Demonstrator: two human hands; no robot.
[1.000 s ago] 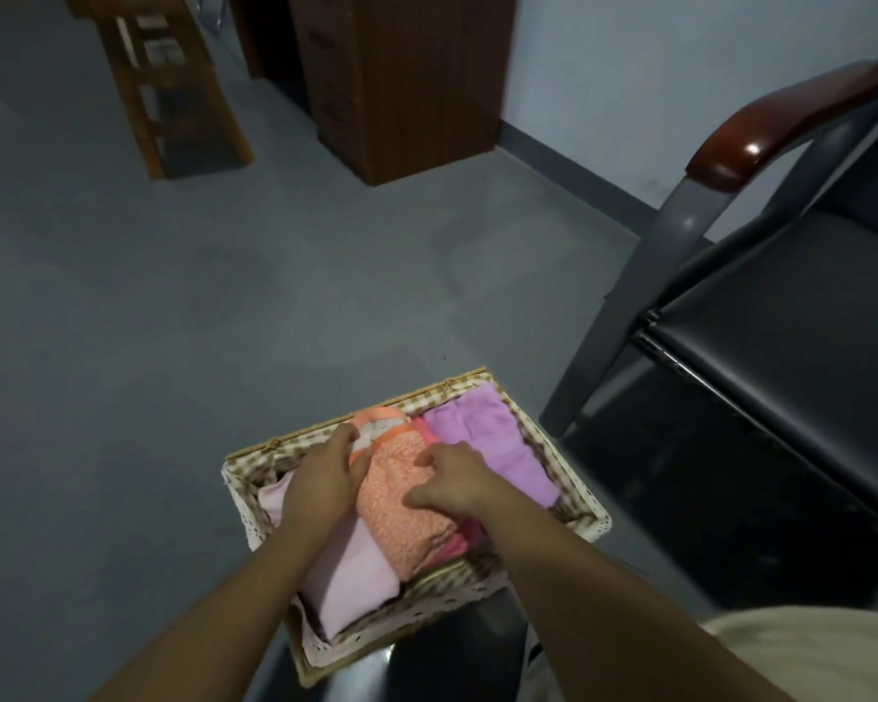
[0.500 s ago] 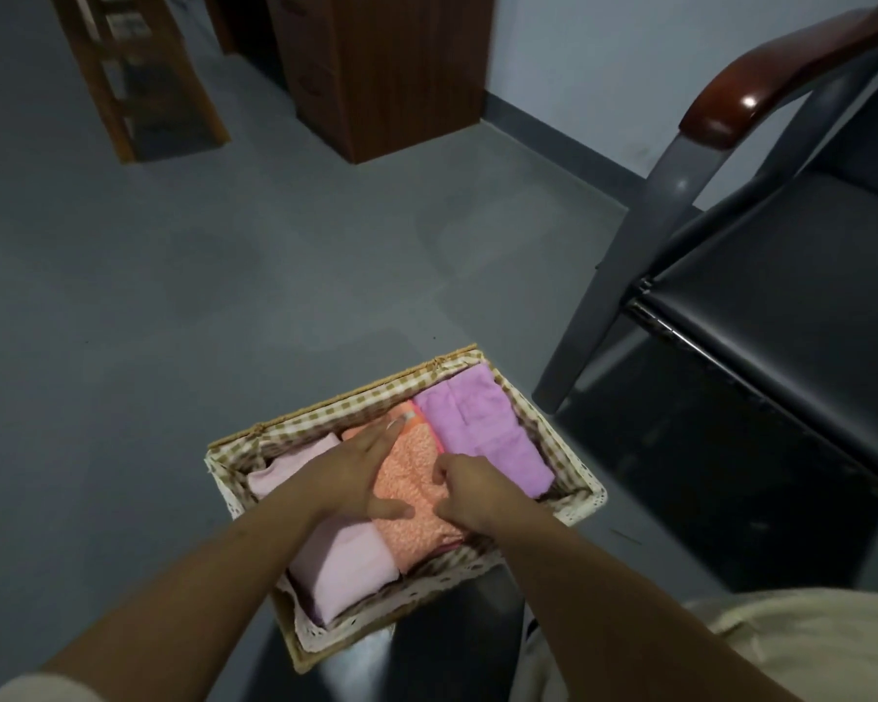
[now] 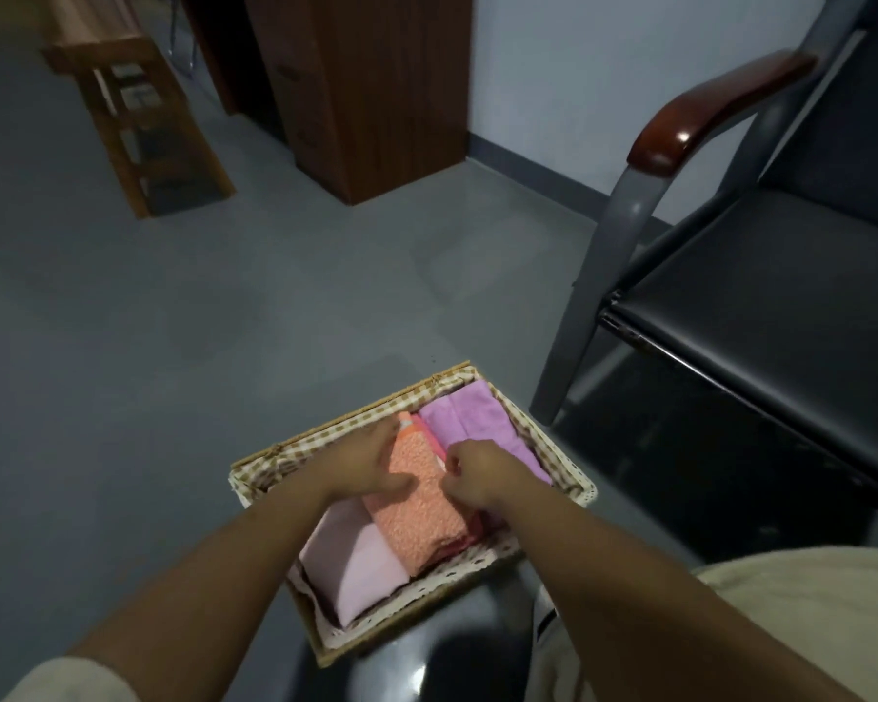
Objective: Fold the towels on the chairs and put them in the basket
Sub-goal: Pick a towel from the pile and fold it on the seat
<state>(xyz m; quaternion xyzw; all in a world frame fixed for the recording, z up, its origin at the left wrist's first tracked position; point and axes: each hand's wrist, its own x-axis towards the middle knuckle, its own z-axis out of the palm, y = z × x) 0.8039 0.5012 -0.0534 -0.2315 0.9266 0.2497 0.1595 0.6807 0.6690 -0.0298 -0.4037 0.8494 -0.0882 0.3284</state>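
We could read no text, label, brand, number or sign anywhere. The basket (image 3: 356, 420) showed only a checked lining along its rim, and the orange towel (image 3: 422, 504), the purple towel (image 3: 477, 418) and the pale pink towel (image 3: 356, 559) bore no tag or print that we could make out. The chair (image 3: 781, 306) and the wooden cabinet (image 3: 376, 93) carried no marking. What lay in the wooden shelf (image 3: 138, 108) was too dim and blurred for us to read.
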